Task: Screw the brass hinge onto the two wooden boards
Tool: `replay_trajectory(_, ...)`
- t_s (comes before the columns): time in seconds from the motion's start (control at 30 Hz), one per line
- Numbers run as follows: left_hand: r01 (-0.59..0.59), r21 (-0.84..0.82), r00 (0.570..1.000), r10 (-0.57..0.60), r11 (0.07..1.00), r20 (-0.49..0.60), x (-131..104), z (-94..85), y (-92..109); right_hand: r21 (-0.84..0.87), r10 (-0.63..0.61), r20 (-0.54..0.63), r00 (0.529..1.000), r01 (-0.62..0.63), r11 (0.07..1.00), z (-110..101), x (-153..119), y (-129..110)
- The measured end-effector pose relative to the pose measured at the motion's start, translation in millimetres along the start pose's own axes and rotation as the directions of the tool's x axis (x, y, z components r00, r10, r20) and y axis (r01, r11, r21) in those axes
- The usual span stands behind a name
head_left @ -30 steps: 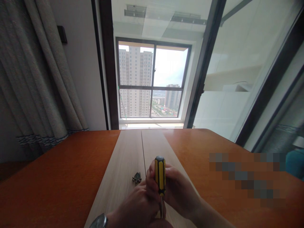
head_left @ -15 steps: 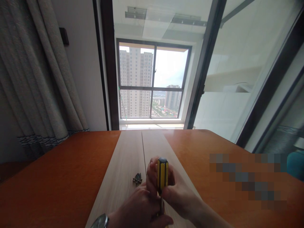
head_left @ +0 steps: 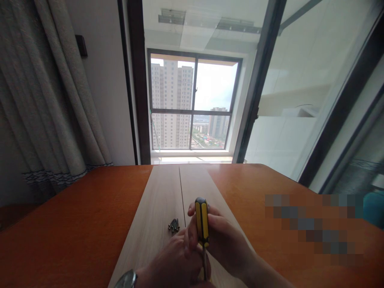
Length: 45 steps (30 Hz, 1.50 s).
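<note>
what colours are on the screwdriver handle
The screwdriver handle is yellow and black, with a dark end cap; it shows best in the head view.

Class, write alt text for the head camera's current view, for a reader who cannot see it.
Two bare hands, left and right, work a yellow-and-black screwdriver held upright over pale boards on an orange-brown table. Loose screws lie nearby.
</note>
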State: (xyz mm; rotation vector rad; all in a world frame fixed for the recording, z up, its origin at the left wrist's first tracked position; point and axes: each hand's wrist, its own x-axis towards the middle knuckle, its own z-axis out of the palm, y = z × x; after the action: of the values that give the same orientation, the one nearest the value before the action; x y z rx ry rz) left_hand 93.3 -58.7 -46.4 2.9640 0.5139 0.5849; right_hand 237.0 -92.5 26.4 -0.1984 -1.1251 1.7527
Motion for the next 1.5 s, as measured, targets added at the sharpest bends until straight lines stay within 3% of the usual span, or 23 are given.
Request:
replay_trajectory(0.1, -0.011, -0.015, 0.999, 0.012, 1.0, 0.03, 2, 4.5, -4, 0.009, 0.003, 0.034, 0.999, -0.003, 1.0, 1, 1, -2)
replay_trajectory(0.27, 0.012, 0.029, 0.999, -0.011, 1.0, -0.04, 1, 9.4, -5, -0.035, 0.001, 0.08, 0.997, 0.002, 0.999, 2, 0, -2)
replay_trajectory(0.5, 0.041, -0.003, 0.998, -0.041, 0.999, -0.043, -1, 1.3, 3, -0.158, 0.052, -0.09, 0.995, -0.066, 0.985, -7, -1, 4)
replay_trajectory(0.8, 0.065, -0.015, 0.998, -0.065, 0.998, -0.003, 2, -7.9, 10, -0.088, 0.08, -0.119, 0.99, -0.091, 0.992, -3, -2, 2)
replay_trajectory(1.13, 0.085, -0.024, 0.996, -0.084, 0.996, 0.019, 5, -16.6, 12, 0.053, 0.051, -0.009, 0.999, -0.051, 0.997, 4, 4, -3)
replay_trajectory(1.3, 0.097, -0.02, 0.995, -0.097, 0.995, 0.026, 3, -13.5, 12, 0.038, 0.027, 0.015, 1.0, -0.028, 0.999, 1, 3, -2)
replay_trajectory(1.5, 0.065, -0.018, 0.996, -0.066, 0.998, -0.062, -1, -2.6, 4, -0.067, -0.029, 0.015, 0.999, 0.03, 0.997, 0, 0, 0)
